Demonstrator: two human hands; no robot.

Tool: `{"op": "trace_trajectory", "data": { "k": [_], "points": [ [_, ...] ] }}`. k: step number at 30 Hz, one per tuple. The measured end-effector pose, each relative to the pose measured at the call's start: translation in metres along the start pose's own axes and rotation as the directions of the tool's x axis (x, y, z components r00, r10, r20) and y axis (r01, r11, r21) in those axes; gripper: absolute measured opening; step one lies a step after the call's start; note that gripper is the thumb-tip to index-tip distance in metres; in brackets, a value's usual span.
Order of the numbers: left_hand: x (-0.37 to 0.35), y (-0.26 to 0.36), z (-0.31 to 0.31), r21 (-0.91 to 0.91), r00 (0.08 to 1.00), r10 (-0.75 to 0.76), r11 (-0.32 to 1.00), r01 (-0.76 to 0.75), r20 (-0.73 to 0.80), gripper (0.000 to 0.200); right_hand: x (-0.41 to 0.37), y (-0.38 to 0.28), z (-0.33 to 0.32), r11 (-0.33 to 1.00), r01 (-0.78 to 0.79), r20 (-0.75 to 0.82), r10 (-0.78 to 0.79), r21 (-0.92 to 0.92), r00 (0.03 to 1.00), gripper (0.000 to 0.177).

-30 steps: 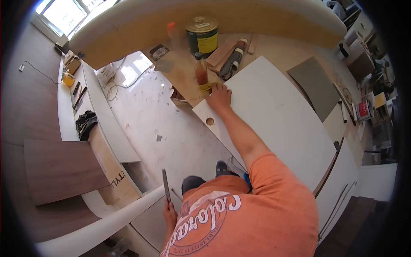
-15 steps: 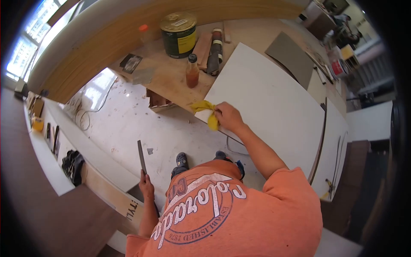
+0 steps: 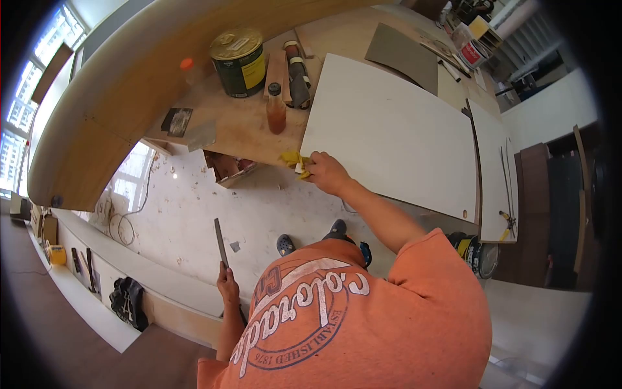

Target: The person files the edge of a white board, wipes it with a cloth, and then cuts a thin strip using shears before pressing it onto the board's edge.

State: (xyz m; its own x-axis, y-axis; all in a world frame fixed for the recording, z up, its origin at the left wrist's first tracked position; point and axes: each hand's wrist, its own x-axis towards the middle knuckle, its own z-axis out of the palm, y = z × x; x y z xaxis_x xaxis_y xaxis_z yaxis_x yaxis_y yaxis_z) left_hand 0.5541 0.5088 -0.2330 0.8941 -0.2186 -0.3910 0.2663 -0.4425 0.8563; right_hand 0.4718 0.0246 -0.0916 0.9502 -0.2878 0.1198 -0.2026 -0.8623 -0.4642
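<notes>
At the near left corner of the white panel (image 3: 389, 123), the person's right hand (image 3: 329, 174) pinches a crumpled yellow cloth (image 3: 291, 157) between thumb and fingers. The panel lies flat on the workbench (image 3: 240, 133), ahead of the body and mostly to its right, so most of its surface spreads away rightward from this hand. Its long axis runs from left to right, slanting back toward the body at the right end. The right hand is by far the nearer one; its forearm reaches in across the near side, and the cloth pokes out to the left of the fingers, past the corner.

Well to the left of the panel and closer to the body, the left hand (image 3: 227, 285) is closed round one end of a narrow, flat grey strip (image 3: 220, 243). The strip's long axis points forward, leaning a little left, over the floor (image 3: 188, 227) and apart from the panel.

The panel looks smooth, plain and pale, with straight edges and one small round hole (image 3: 464, 214) near its right near corner. The cloth is bright and limp, with a whitish bit showing among its folds. Just left of the panel stands a bottle (image 3: 276, 118) of amber liquid, upright.
</notes>
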Motion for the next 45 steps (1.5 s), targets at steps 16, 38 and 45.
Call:
{"op": "trace_trajectory", "data": {
  "k": [16,38,45],
  "points": [
    [0.021,0.022,-0.004,0.102,0.987,0.067,0.991,-0.082,0.143,0.045,0.029,-0.025,-0.070,0.473,-0.602,0.340,0.527,0.644,0.778,0.026],
    [0.026,0.045,-0.015,0.417,0.929,0.112,0.870,-0.264,0.354,0.043,-0.167,0.041,-0.011,0.862,-0.375,-0.513,0.163,-0.342,0.843,0.020],
    [0.042,0.049,0.004,0.382,0.938,0.071,0.900,-0.207,0.340,0.044,-0.137,0.029,-0.008,0.939,-0.304,-0.435,0.208,-0.164,0.876,0.010]
  ]
}}
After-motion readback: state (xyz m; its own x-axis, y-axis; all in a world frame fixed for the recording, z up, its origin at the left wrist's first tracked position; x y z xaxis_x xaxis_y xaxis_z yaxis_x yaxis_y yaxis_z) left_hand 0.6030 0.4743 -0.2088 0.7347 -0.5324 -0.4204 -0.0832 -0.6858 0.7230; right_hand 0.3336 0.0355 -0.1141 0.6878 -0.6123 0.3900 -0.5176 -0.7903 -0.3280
